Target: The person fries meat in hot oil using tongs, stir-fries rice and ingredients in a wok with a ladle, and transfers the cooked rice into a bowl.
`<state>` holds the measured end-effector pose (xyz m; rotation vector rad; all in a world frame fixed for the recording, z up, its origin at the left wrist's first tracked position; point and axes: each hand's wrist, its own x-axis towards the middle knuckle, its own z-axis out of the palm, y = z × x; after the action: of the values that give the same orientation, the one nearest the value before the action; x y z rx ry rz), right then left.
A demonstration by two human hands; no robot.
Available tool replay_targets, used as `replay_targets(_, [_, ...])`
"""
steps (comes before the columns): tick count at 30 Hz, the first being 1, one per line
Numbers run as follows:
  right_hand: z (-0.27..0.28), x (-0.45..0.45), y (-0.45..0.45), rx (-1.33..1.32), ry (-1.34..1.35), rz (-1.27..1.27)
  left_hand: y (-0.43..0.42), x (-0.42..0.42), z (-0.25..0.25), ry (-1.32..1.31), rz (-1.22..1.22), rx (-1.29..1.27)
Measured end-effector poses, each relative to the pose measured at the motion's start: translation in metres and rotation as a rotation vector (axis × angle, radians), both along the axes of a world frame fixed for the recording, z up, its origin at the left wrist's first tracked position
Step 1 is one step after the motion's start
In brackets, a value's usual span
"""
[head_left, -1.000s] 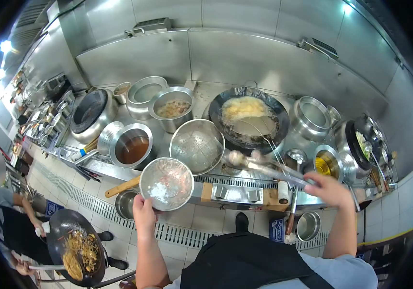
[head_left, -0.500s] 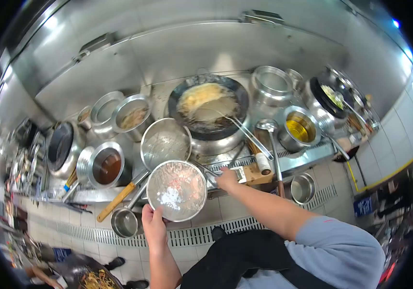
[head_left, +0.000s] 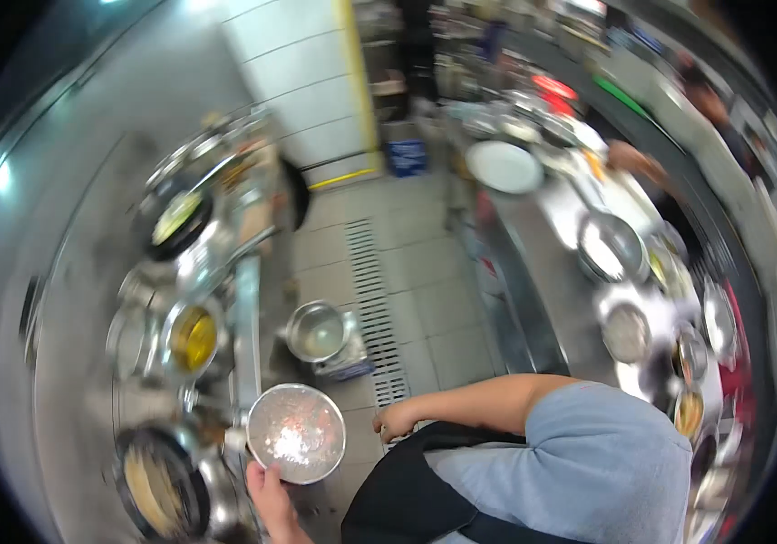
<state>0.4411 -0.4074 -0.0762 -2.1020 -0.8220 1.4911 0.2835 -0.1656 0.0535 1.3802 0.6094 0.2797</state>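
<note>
My left hand (head_left: 271,499) grips the near rim of a shallow round metal bowl (head_left: 266,440), its thumb over the edge. White powder and pinkish bits lie on the bottom of the bowl. To the right, in front of the black apron, my right hand (head_left: 395,420) is in the air over the floor. Its fingers look curled and blurred, and no object shows in them. Beyond the bowl, a metal pot (head_left: 318,331) stands low beside the floor drain.
On the left run the stove, a wok (head_left: 157,485) with pale frying food, and a pot of yellow oil (head_left: 194,340). A steel counter (head_left: 552,299) on the right bears pans and a white plate (head_left: 505,167). Another person's hand (head_left: 638,163) is over it. A floor drain (head_left: 372,299) runs between.
My view has swung right, from the stove towards the aisle. My right hand has left the stove's front edge. The bowl has stayed in my left hand.
</note>
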Motion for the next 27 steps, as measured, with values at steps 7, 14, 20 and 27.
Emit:
replay_targets(7, [0.042,-0.057,-0.137,0.197,-0.097,-0.521,-0.151,0.205,0.029,0.022,-0.868,0.236])
replay_targets(14, [0.109,-0.116,-0.251,0.156,-0.039,-1.082,-0.389,0.272,0.090,-0.005,-1.316,0.118])
replay_targets(20, [0.096,-0.141,-0.271,0.037,-0.066,-1.176,-0.516,0.167,0.072,0.041,-2.059,0.117])
replay_targets(27, [0.098,-0.151,-0.300,0.332,-0.375,-1.383,-0.584,0.080,0.012,0.195,-2.359,0.151])
